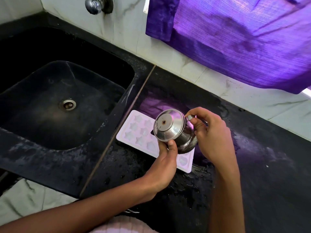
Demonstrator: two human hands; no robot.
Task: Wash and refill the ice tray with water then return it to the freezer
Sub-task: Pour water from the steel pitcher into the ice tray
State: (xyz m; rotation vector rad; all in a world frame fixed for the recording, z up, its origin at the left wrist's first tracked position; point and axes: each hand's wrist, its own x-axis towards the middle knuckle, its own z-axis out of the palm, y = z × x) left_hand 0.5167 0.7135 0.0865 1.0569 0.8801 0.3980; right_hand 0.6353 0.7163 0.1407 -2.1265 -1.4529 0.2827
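while hands (186,143) tilt kettle (175,132), tray (134,130) lies beneath.

Shiny steel kettle (175,130), matt white plastic ice tray (134,130), speckled stone counter (252,165)

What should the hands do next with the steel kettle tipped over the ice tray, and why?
Probably tilt the steel kettle a bit further so water reaches the moulds. The right hand grips its handle, the left hand steadies its lidded front, and it already leans over the white ice tray on the counter; no stream is visible.
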